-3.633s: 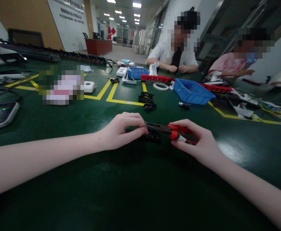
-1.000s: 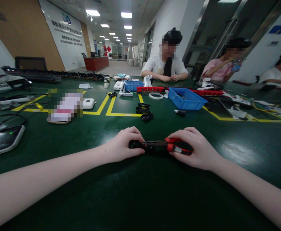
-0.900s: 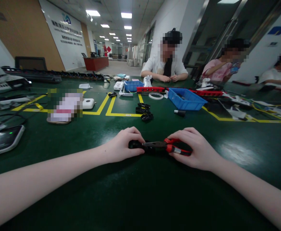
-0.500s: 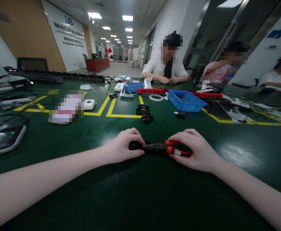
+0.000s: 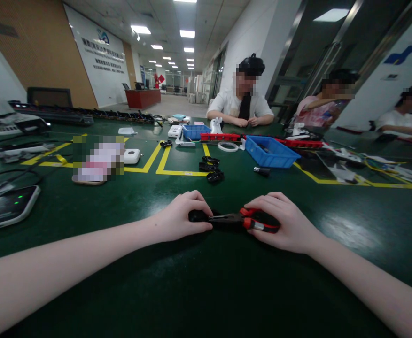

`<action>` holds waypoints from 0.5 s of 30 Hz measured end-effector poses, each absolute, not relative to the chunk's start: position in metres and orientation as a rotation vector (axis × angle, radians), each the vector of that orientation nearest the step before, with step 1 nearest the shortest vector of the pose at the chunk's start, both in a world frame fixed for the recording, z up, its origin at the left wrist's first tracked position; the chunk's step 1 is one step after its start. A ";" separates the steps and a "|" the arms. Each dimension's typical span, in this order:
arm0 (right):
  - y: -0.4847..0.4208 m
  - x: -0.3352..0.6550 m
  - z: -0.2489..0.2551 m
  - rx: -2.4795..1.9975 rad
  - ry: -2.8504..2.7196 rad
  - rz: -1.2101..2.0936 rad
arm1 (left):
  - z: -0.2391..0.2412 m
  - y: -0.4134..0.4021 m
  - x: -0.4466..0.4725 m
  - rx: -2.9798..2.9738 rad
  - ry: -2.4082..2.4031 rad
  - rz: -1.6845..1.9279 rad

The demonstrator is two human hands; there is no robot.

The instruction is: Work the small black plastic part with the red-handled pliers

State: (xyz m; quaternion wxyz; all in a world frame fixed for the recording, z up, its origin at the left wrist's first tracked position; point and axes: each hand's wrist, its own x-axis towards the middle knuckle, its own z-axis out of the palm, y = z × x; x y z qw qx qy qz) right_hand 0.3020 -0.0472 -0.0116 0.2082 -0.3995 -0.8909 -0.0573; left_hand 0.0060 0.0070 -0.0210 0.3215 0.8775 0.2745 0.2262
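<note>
Between the thumb and fingers of my left hand (image 5: 186, 213) is a small black part (image 5: 198, 216), partly hidden by the fingers; its kind is not clear. My right hand (image 5: 285, 223) is closed around the red-and-black handles of needle-nose pliers (image 5: 243, 218). The pliers' jaws point left and their tips meet the black part's right end at a small shiny piece. Both hands are low over the green table (image 5: 206, 291). Several black parts (image 5: 211, 170) lie in a group just beyond them.
A blue bin (image 5: 271, 152) stands ahead to the right, with a black-and-silver cylinder (image 5: 261, 171) in front. A phone (image 5: 98, 163) and a white case (image 5: 131, 156) lie on the left, near a device with green lights (image 5: 10, 206). A person (image 5: 243, 101) sits across the table.
The camera view has shifted slightly. The pliers' handles look a little closer together, and their tips stay at the black part. Both hands keep almost the same place.
</note>
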 end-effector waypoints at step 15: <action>-0.051 0.302 -0.011 -1.175 -2.467 -0.072 | -0.020 0.008 0.006 2.309 0.707 0.580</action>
